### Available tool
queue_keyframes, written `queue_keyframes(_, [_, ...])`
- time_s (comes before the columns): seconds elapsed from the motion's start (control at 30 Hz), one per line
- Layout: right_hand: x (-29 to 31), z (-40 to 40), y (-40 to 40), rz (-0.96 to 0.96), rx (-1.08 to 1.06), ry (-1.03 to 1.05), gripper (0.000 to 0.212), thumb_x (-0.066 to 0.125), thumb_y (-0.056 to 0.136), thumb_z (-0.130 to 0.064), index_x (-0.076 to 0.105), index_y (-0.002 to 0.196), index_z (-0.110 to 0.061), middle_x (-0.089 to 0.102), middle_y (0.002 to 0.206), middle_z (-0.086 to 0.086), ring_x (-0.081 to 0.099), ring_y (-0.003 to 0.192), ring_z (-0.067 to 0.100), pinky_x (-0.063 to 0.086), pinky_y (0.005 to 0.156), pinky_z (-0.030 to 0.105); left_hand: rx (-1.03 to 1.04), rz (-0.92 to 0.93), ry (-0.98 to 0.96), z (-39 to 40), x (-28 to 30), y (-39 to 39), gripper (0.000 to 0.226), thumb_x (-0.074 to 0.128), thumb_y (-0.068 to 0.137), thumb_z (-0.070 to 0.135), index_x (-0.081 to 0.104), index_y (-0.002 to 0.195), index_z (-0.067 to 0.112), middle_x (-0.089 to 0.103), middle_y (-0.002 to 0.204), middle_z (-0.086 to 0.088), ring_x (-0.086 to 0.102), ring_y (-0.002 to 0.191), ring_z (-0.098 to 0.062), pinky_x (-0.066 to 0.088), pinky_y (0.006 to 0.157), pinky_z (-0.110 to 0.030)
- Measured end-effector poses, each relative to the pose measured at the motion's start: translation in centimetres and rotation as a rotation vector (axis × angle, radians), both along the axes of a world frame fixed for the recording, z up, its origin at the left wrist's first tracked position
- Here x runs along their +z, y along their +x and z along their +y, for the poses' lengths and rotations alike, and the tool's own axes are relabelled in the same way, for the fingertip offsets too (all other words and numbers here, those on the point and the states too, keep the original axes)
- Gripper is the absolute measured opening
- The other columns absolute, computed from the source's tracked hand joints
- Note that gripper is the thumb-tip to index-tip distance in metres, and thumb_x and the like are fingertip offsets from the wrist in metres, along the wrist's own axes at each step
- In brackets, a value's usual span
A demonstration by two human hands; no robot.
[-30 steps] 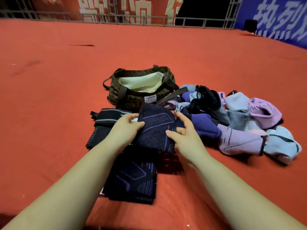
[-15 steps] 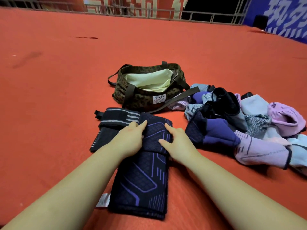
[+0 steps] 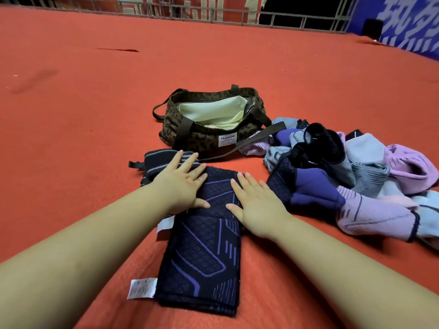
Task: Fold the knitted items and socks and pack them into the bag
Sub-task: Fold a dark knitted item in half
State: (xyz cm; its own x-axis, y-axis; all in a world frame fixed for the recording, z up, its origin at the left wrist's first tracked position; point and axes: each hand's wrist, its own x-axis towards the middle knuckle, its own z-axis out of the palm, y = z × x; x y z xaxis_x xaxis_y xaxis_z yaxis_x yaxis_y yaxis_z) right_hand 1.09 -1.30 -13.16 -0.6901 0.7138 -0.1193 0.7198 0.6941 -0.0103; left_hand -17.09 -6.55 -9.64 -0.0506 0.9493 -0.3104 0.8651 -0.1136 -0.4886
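Both palms lie flat, fingers straight: my left hand [image 3: 181, 184] and right hand [image 3: 255, 203] press the far fold of the dark knitted item [image 3: 204, 252] to set the crease, I judge; beyond it the leopard bag [image 3: 190, 136] gapes open on the red carpet [image 3: 71, 129]; the sock pile [image 3: 356, 172] waits toward the carpet's right edge

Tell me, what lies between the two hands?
In the head view, only the dark patterned knitted item shows between the left hand and right hand, both pressing flat on it.
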Motion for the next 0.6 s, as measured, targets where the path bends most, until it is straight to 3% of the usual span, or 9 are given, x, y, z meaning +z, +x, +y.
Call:
queue_keyframes(0.2, [-0.1,0.3,-0.1,-0.035,-0.002,-0.073,0.065,0.022,0.1,-0.048,0.0,0.151,-0.014,-0.007,0.159,0.006,-0.005,0.147,0.018,-0.004,0.118,0.036,0.022,-0.019,-0.054,0.2,-0.4,0.4,0.081,0.013,0.091,0.067,-0.004,0.151,0.016,-0.005,0.16,-0.001,-0.018,0.144,-0.026,-0.015,0.112,-0.051])
queue_keyframes(0.33, [1.1,-0.2,0.0,0.067,0.015,-0.071,0.062,0.03,0.1,-0.044,0.009,0.152,-0.015,0.004,0.16,0.006,0.002,0.147,0.018,-0.001,0.118,0.035,0.031,-0.112,0.001,-0.1,0.3,0.7,0.074,0.024,0.094,0.062,0.012,0.152,0.017,0.009,0.16,-0.001,-0.006,0.147,-0.024,-0.009,0.115,-0.047])
queue_keyframes(0.5, [3.9,-0.6,1.6,0.328,0.005,0.059,0.055,0.047,0.094,-0.037,0.032,0.145,-0.021,0.034,0.15,0.0,0.025,0.14,0.019,0.011,0.116,0.035,-0.106,-0.501,0.353,0.2,2.2,3.2,0.049,0.043,0.097,0.041,0.04,0.142,0.022,0.039,0.148,0.005,0.031,0.138,-0.017,0.018,0.113,-0.031])
queue_keyframes(0.6, [4.8,0.1,3.9,0.418,-0.096,0.117,0.049,0.056,0.088,-0.032,0.048,0.135,-0.021,0.051,0.136,0.0,0.043,0.128,0.021,0.026,0.107,0.034,-0.033,-0.804,0.402,1.7,2.5,6.6,0.049,0.051,0.094,0.032,0.042,0.141,0.019,0.046,0.144,-0.002,0.041,0.132,-0.02,0.029,0.109,-0.03])
